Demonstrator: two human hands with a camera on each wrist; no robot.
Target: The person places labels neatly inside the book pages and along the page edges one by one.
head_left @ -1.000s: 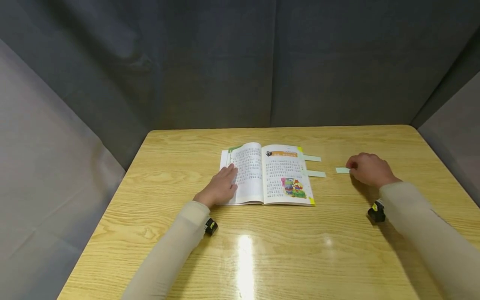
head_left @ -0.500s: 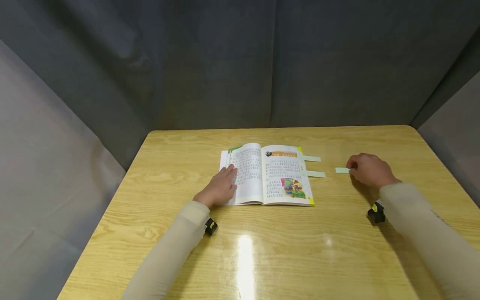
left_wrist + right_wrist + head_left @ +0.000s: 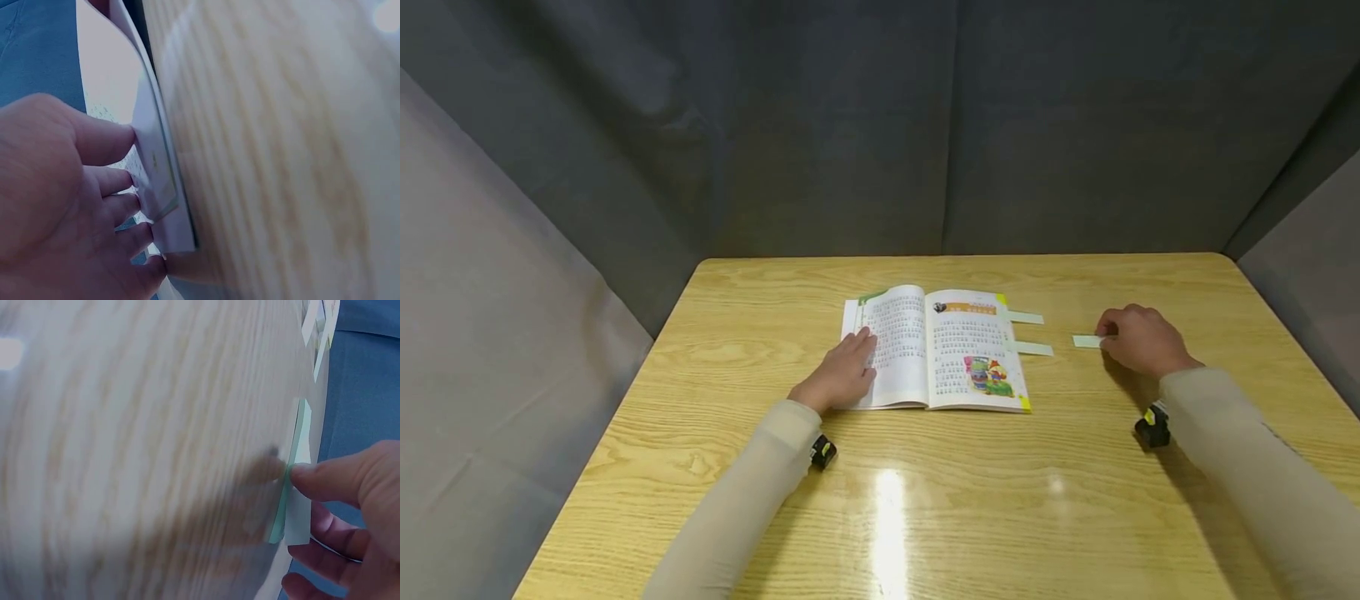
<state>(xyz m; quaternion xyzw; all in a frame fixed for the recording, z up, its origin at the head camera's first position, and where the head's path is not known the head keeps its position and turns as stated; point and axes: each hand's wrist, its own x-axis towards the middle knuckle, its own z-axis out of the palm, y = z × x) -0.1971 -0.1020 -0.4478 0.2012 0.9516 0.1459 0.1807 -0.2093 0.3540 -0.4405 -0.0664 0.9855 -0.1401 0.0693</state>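
Note:
An open book lies on the table, with printed text on both pages and a colourful picture at lower right. My left hand rests on its left page, fingers stretched out; in the left wrist view the fingertips press near the page's outer edge. To the right of the book, my right hand pinches a pale green pad of sticky notes at its right end. The right wrist view shows the thumb on the pad's near side, the top strip standing apart from the green edge below.
Two pale green sticky strips, an upper one and a lower one, jut from the book's right edge. The wooden table reaches back to a dark curtain. A small black device hangs at the right wrist.

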